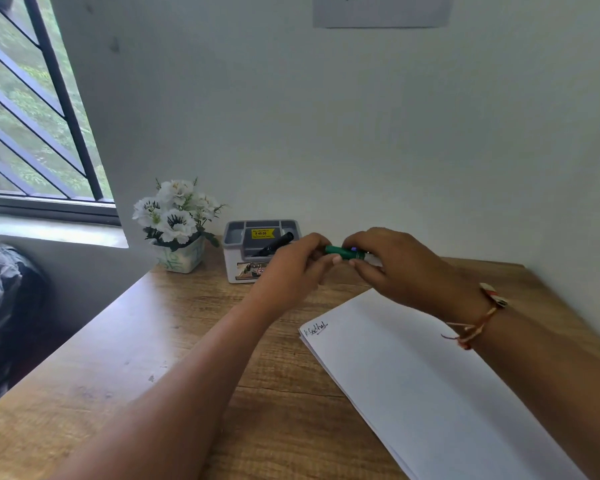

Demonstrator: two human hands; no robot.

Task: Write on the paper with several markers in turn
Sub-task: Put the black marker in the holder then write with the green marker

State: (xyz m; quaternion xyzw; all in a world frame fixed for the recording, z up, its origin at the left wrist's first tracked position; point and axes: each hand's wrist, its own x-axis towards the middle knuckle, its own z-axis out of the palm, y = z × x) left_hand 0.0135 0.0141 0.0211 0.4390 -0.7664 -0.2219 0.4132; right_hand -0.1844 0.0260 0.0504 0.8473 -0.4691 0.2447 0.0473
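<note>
A view looking down over a person's two bare forearms reaching forward across a brown wood-grain desk (125,358) that stands against a white wall.

Both hands meet above the far part of the desk and hold a short green marker (343,252) between them, lying roughly level. The left hand (297,271) has its fingers curled round the marker's left end. The right hand (397,268) pinches the right end with bent fingers and thumb. Only the green middle section shows between the two hands, and a pale part shows just past it under the right hand's fingers.

A stack of white paper sheets (430,393) lies flat on the desk, below and to the right of the hands, angled toward the lower right corner. The right forearm crosses above its far edge. A short line of dark handwriting (315,329) sits at its near left corner. A red and cream thread bracelet (482,317) circles the right wrist.

Just left of the hands, against the wall, stands a grey and white plastic desk organiser (243,268) with a yellow price sticker; a black marker (274,244) leans inside it. Further left is a small white pot of white artificial flowers (177,216). A barred window (32,116) fills the upper left, and a dark bag (4,306) rests below it. A printed paper notice (381,10) is on the wall above.
</note>
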